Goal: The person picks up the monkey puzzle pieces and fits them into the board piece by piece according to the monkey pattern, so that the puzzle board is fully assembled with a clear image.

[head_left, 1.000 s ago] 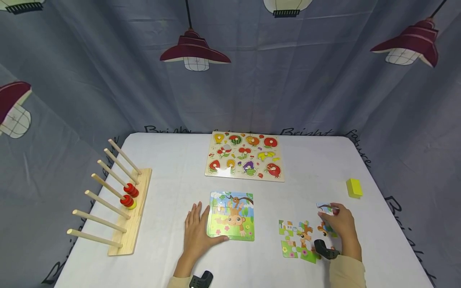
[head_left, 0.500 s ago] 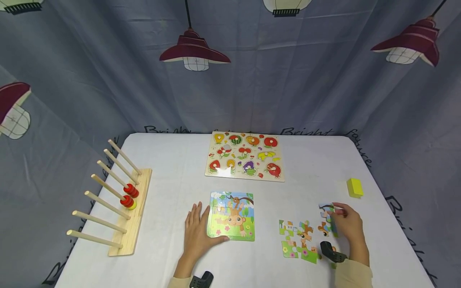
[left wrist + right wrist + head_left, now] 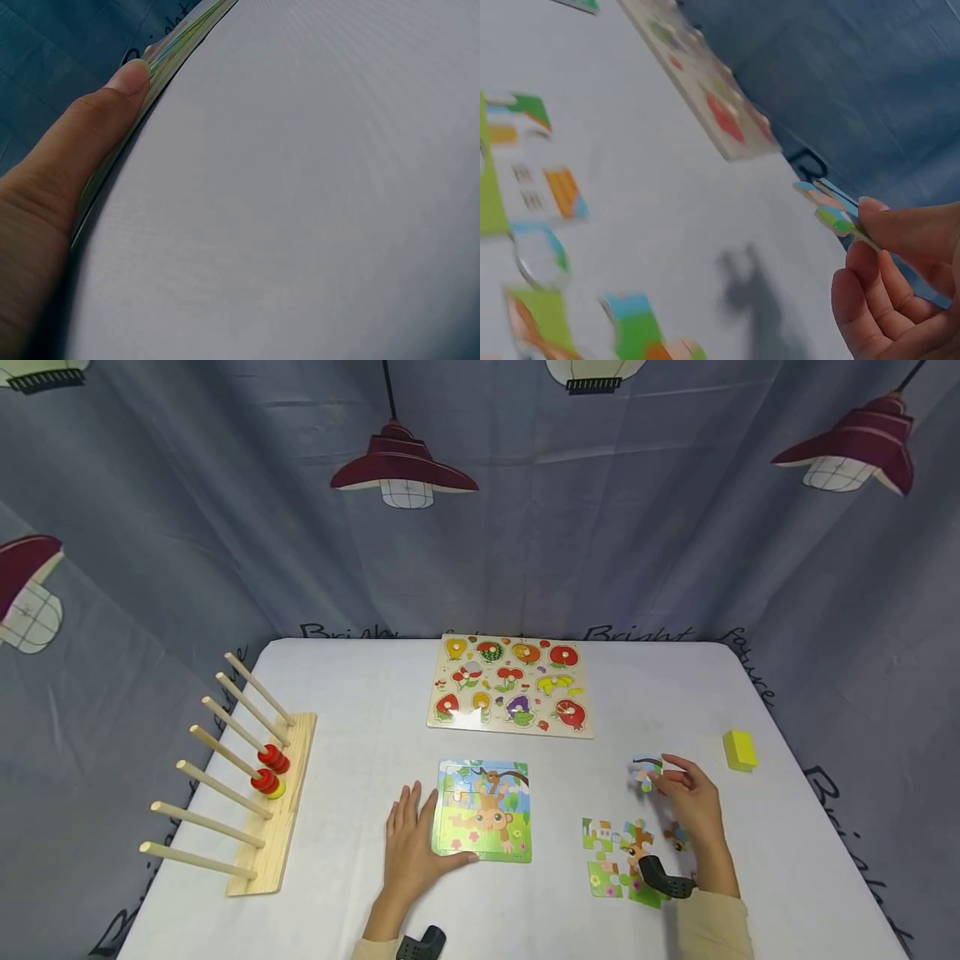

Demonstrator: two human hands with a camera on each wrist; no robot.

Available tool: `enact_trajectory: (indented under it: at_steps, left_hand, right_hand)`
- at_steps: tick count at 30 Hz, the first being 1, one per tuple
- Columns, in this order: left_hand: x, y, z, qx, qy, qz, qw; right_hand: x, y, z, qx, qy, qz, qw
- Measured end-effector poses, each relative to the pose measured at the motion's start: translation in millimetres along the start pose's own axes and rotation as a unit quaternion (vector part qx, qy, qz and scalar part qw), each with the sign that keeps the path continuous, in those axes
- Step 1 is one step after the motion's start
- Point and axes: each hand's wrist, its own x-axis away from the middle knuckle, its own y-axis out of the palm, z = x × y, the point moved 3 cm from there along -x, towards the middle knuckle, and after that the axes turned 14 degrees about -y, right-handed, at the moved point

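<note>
Holding a blue-and-green piece (image 3: 642, 774) above the table (image 3: 360, 710), pinched at one edge between the thumb and fingers of the right hand (image 3: 696, 806). Newly raised clear of the surface, to judge by a shadow (image 3: 759, 300) cast well apart from the fingers in the right wrist view. Seen there nearly edge-on; hard to tell whether single or joined to another. Apparently free now of the loose pieces (image 3: 604, 881) and so able to be handled on its own, though, with several others lying about, seemingly at a point where the work is only part done.

Shifted, against half a second ago, leftward and farther from the near edge: from the right side of the loose pieces to a spot beyond them. Leaving behind on the table an orange-and-dark piece (image 3: 677, 837), now partly hidden by the right wrist.

Keeping the left hand (image 3: 412, 843) in the same place meanwhile, fingers straight beside the left edge of the monkey puzzle (image 3: 487, 818) and thumb touching its near edge, without curling around anything.

Laid out around the work just as in the earlier view, with a fruit board (image 3: 543, 706) toward the far edge, a yellow block (image 3: 739, 750) at the right, and a peg rack (image 3: 281, 827) bearing red and yellow rings (image 3: 274, 758) at the left, all before a grey-blue curtain (image 3: 525, 552).
</note>
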Motion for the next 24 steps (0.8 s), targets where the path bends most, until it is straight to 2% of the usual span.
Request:
enact_trajectory:
  at_steps: [6, 9, 12, 15, 19, 24]
  left_hand:
    - [-0.1, 0.7, -1.8, -0.005, -0.011, -0.009, 0.9999]
    - [-0.3, 1.1, -2.0, -0.007, -0.011, -0.01, 0.9999]
    - [0.1, 1.1, -1.2, -0.004, -0.004, -0.004, 1.0]
    - [0.6, 0.8, -0.3, -0.001, 0.003, 0.0, 1.0]
    - [0.5, 0.7, -0.1, -0.001, 0.001, -0.004, 1.0]
    - [-0.2, 1.0, -0.9, 0.001, -0.002, -0.006, 1.0]
  right_hand:
    - [16.6, 43.1, -71.7, -0.024, -0.049, -0.062, 0.9966]
    - [24.8, 70.7, -95.3, -0.04, -0.081, -0.099, 0.9909]
    - [32.7, 98.1, -105.5, -0.056, -0.103, -0.129, 0.9847]
    - [40.0, 122.3, -111.5, -0.06, -0.109, -0.146, 0.9816]
    - [49.4, 146.0, -118.8, -0.046, -0.114, -0.143, 0.9821]
    - [56.7, 160.6, -125.1, -0.036, -0.132, -0.124, 0.9829]
